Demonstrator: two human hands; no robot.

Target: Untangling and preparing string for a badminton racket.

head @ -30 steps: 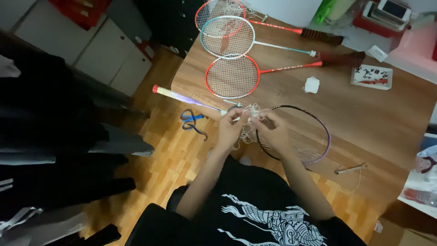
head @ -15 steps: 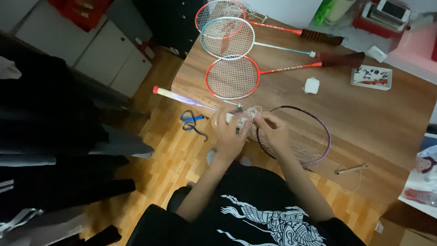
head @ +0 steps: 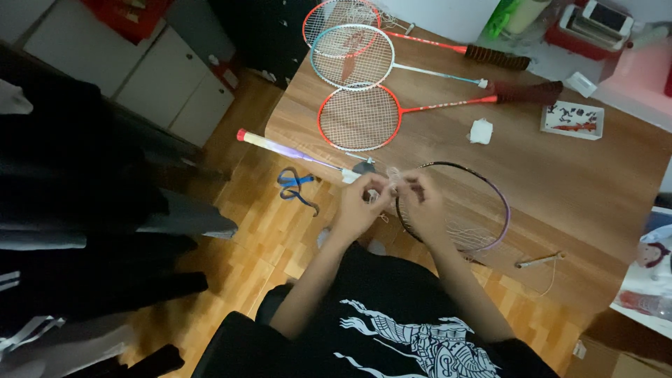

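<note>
A dark-framed badminton racket (head: pixel 501 203) lies on the wooden table (head: pixel 581 182), its pale handle (head: pixel 280 146) sticking out past the table's left edge. Only a few loose strings remain in its head. My left hand (head: pixel 358 208) and my right hand (head: pixel 418 205) meet at the near left rim of that head. Both pinch a small tangle of white string (head: pixel 393 173) between the fingertips.
Three strung rackets lie at the table's far side: a red one (head: pixel 360 117), a teal-and-white one (head: pixel 352 57) and another red one (head: pixel 341 14). A white wad (head: pixel 480 131), a small printed box (head: pixel 572 119) and a metal tool (head: pixel 539 261) rest on the table. Blue scissors (head: pixel 291 185) lie on the floor.
The bundle of loose string between my hands has shrunk to a small tangle. Both hands stay at the racket's rim, drawn a little closer together.
</note>
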